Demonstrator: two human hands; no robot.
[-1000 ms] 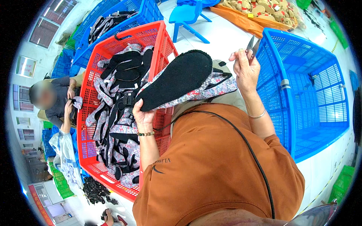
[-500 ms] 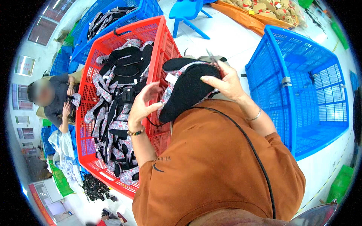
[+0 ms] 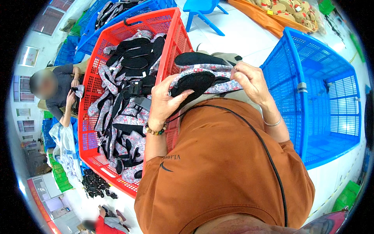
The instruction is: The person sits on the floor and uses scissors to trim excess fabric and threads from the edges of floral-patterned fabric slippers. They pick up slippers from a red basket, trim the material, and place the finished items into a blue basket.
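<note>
My left hand (image 3: 164, 98) is closed on the near end of a slipper (image 3: 194, 83) with a black sole and grey-pink floral sides, its thumb pressed on the sole. Just beyond it, another black-soled slipper (image 3: 199, 59) lies across my lap. My right hand (image 3: 252, 81) is closed, fingertips pinched at the slipper's far right end, with a slim pointed metal tool (image 3: 228, 63) sticking out of them. The tool's exact kind is hard to make out, since the fingers cover most of it.
At left stands a red crate (image 3: 111, 176) heaped with floral slippers. A blue crate (image 3: 298, 113) is at my right. Beyond are a blue stool (image 3: 202, 7) and tan footwear on an orange sheet (image 3: 253, 13). A co-worker (image 3: 58, 89) handles a slipper past the red crate.
My left hand, open beside the slipper before, has taken hold of it. The slipper has turned so its floral side shows. My right hand has moved right, off the sole.
</note>
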